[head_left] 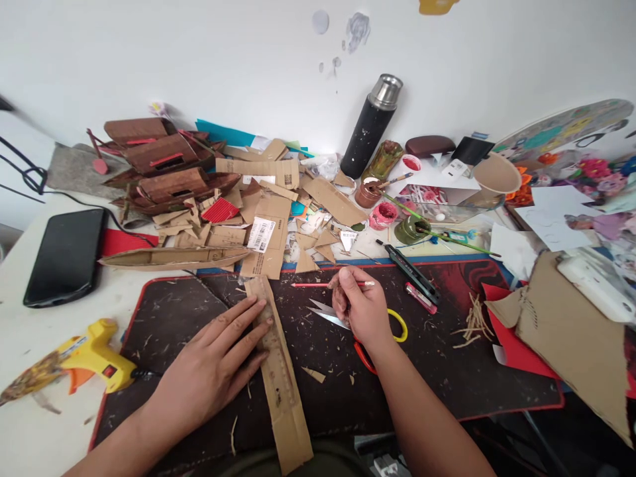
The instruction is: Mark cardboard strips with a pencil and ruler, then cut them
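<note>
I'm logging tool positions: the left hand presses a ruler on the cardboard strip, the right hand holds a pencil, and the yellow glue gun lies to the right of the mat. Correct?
Not quite. The head view shows the glue gun to the left of the mat, not the right. The rest holds: the left hand presses the ruler on the cardboard strip, and the right hand holds the pencil.

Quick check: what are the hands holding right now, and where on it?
The right hand pinches a red pencil near its right end. The left hand grips nothing; it lies flat on a ruler over a cardboard strip.
</note>
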Demonstrator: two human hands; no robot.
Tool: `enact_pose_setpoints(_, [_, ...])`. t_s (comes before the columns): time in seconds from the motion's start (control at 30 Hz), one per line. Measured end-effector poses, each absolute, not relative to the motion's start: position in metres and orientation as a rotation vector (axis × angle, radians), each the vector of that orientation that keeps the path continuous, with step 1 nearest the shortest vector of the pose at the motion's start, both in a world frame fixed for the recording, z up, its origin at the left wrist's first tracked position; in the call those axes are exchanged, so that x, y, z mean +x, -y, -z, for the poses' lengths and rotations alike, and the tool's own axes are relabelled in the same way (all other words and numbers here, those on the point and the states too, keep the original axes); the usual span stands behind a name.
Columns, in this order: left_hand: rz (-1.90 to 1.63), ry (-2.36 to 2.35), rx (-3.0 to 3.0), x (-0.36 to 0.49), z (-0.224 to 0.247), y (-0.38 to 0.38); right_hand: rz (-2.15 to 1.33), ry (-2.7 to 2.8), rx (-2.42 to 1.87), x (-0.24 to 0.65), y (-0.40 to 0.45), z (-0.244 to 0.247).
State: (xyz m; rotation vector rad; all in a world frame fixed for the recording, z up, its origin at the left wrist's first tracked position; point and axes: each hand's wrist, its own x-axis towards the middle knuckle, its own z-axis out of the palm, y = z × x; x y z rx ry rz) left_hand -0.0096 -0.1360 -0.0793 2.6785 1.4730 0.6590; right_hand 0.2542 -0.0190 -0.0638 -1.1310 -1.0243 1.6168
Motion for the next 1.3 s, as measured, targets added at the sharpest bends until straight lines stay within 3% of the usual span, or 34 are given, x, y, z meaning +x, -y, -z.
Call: enact_pose_setpoints(1.3, [-0.717,-1.517,2.535,-0.009,0.078,0.138,-1.766,1.155,-1.149,0.252,0.025,0.056])
